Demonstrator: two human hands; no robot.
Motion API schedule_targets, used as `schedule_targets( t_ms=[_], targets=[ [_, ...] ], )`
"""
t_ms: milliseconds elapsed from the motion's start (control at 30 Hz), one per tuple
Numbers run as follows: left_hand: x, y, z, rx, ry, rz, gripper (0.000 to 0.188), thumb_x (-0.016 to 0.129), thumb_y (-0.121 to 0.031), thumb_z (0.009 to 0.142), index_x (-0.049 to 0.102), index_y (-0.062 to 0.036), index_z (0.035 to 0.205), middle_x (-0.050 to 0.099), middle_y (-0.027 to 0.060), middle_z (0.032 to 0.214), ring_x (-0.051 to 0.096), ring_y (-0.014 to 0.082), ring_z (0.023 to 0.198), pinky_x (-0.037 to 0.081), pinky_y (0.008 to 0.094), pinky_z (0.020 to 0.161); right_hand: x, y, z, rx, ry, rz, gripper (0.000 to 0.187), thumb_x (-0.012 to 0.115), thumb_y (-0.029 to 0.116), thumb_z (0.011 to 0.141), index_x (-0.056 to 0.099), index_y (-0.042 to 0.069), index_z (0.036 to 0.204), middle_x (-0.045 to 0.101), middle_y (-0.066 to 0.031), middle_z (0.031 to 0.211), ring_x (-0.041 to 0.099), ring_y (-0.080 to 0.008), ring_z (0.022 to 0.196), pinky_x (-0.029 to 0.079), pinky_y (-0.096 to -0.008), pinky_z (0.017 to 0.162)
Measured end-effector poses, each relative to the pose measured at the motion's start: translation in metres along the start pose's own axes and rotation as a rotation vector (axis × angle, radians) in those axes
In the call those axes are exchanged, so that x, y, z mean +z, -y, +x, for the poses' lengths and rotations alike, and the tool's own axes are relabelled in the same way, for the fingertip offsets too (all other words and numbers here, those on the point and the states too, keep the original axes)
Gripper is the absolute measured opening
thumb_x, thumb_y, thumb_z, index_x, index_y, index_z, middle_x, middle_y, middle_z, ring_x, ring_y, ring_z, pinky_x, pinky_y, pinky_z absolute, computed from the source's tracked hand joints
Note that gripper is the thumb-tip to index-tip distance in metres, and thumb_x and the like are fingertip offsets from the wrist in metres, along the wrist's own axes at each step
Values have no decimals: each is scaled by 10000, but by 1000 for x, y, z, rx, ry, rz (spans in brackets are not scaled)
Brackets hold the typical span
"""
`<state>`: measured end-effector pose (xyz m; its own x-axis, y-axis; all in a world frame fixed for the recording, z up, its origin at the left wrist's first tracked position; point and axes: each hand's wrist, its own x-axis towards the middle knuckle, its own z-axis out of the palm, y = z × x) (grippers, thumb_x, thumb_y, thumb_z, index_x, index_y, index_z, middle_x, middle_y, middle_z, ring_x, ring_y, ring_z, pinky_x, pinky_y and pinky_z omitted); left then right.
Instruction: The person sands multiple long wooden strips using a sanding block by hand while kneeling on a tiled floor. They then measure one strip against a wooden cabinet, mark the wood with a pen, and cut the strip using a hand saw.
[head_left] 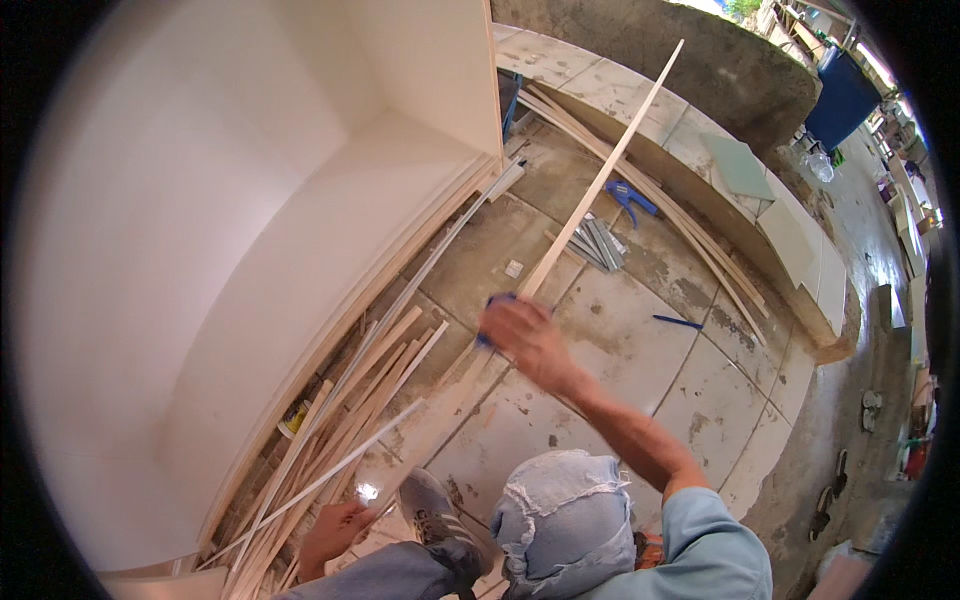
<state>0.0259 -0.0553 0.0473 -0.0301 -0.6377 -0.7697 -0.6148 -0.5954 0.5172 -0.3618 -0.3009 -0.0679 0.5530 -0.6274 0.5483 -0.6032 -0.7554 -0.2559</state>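
On my feed the R hand (525, 338), approx. ctr, is closed round a blue obj. (497, 299), kind unclear, on the long wood strip (590, 195), which runs from 1 o'clock to 7 o'clock. L hand (338, 530) is at 7 o'clock, nr the strip's lower end; I can't tell if it's pinching. Blue trigger tool (632, 197) & metal pcs. (600, 245) lie at 2 o'clock.
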Motion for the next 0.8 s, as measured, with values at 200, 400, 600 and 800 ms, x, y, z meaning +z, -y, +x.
schedule_targets(
  t_ms=[200,400,600,800],
  targets=[
    [5,23,-32,-66,4,-200,403,636,-398,978,682,2,966,599,50,693,569,138,659,470,293,671,-30,-110,9,126,-81,-133,515,554,14,853,572,41,1367,565,-103,1414,453,-298,1383,316,-493,1169],
    [24,38,-15,93,-285,47,482,642,-459,959,673,20,995,572,69,678,533,231,627,443,353,656,-9,-56,3,196,-23,1,501,519,43,897,528,18,1397,505,-148,1466,412,-317,1410,269,-495,1191],
    [37,7,-7,174,-336,41,522,642,-483,954,665,39,950,537,129,599,518,272,571,405,378,580,25,169,-17,-76,570,597,593,388,203,980,338,78,1558,289,-102,1636,235,-250,1523,130,-461,1252],
    [27,-23,-17,88,-245,88,506,637,-472,964,676,32,995,545,161,629,525,274,599,384,384,573,20,-46,-15,212,101,96,612,466,-9,858,450,50,1467,453,-139,1526,399,-302,1432,252,-475,1211]
  ],
)
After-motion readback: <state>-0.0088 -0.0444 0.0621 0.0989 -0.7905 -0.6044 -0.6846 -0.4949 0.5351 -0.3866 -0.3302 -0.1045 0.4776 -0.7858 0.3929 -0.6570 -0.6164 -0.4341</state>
